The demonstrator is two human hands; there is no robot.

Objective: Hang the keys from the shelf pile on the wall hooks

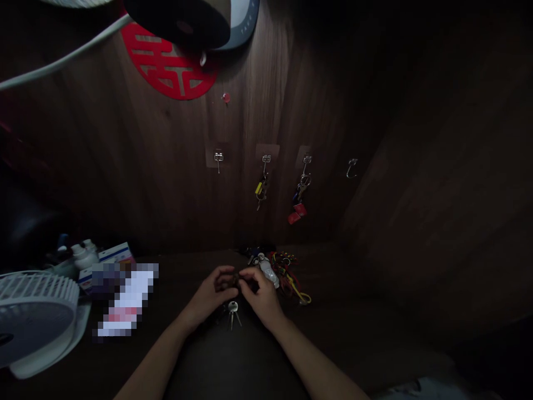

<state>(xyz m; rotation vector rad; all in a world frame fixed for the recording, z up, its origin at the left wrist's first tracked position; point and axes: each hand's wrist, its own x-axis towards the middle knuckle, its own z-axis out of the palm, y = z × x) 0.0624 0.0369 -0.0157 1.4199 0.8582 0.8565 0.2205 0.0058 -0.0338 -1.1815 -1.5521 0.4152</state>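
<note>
Both hands meet over a dark shelf, pinching the top of a bunch of keys (233,307) whose blades hang down below the fingers. My left hand (208,294) grips it from the left with thumb and fingers curled. From the right, my right hand (261,294) pinches at the same spot. What the fingertips hold there, perhaps a ring, is small and dark. Just behind my right hand lies a pile of red and yellow cords (291,275), beside a silvery tag-like object (268,271).
On the wooden wall (175,183) are several hooks; a key ring with yellow tag (259,189) and another with red tags (297,214) hang there. At left stand a white fan (37,311), white bottles (84,256) and boxes (119,254). A red paper cutout (183,89) is above.
</note>
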